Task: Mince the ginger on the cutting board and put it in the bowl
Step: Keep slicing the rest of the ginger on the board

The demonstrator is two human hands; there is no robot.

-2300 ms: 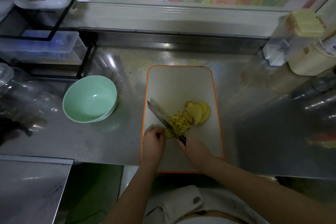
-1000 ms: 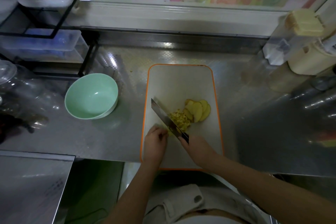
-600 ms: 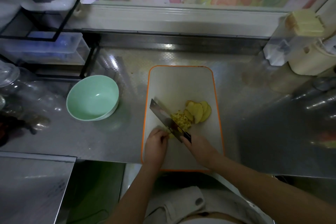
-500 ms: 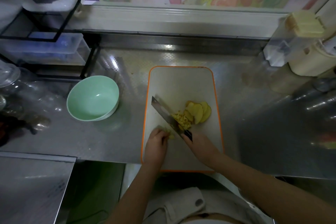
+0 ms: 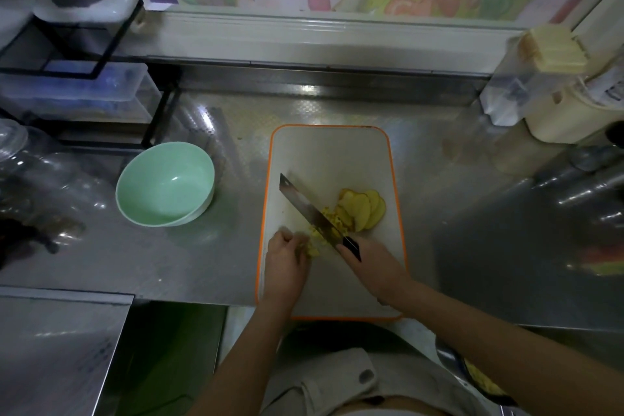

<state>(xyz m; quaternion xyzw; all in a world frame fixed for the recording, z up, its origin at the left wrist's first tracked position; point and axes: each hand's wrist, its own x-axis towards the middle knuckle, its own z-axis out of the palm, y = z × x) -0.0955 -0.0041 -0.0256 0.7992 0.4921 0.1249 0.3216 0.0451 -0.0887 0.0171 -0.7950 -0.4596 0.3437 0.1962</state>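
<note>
A white cutting board point(image 5: 329, 155) with an orange rim lies on the steel counter. On it are several yellow ginger slices point(image 5: 363, 208) and a small heap of chopped ginger point(image 5: 332, 221) left of them. My right hand point(image 5: 371, 263) grips the black handle of a knife point(image 5: 305, 204), whose blade slants up-left across the chopped heap. My left hand point(image 5: 285, 258) rests curled on the board, fingertips pinching ginger bits beside the blade. A pale green bowl point(image 5: 165, 182), with nothing in it, stands left of the board.
A black wire rack point(image 5: 101, 54) with plastic containers fills the back left. Clear jars point(image 5: 20, 159) stand at the far left. A cream container point(image 5: 567, 111) and a clear dispenser point(image 5: 526, 78) sit at the back right. The counter's front edge runs just below the board.
The knife has risen and fallen over the chopped heap, its blade shifting slightly up-right. My left hand stayed curled beside the blade. The bowl and slices have not moved.
</note>
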